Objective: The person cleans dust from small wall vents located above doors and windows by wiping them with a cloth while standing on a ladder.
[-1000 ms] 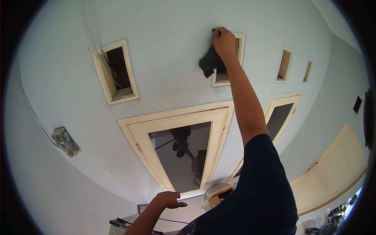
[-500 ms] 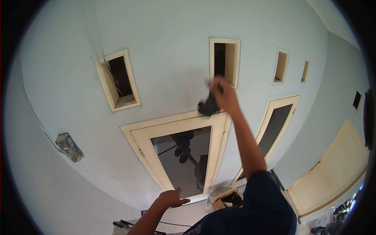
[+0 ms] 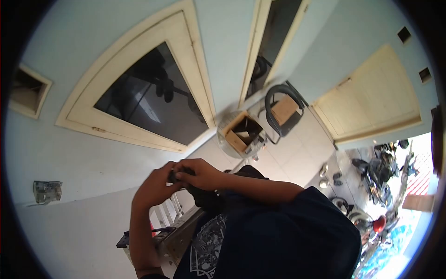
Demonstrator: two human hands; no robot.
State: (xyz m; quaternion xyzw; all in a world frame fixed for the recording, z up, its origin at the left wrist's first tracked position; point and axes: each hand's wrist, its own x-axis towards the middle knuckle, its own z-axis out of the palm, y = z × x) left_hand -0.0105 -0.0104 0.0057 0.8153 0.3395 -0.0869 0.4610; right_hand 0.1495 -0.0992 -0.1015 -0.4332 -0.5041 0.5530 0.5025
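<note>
A limp black item that looks like a cloth (image 3: 206, 197) hangs below my two hands, close in front of my dark shirt. My right hand (image 3: 202, 174) is closed on its upper part. Pressed up against the right hand's fingers, my left hand (image 3: 155, 186) is closed around the same bunched dark part. The fingers of both hands partly hide it, so its exact shape does not show.
Below me stand an open cardboard box (image 3: 244, 132) and a black chair (image 3: 283, 111) with a carton on its seat. A cream-framed glass door (image 3: 153, 93) is in the wall ahead. Motorbikes (image 3: 381, 176) and shoes (image 3: 324, 174) are at the right.
My right hand has come down from the wall opening with the black cloth and met my left hand, which now grips it too. The view has turned down and to the right.
</note>
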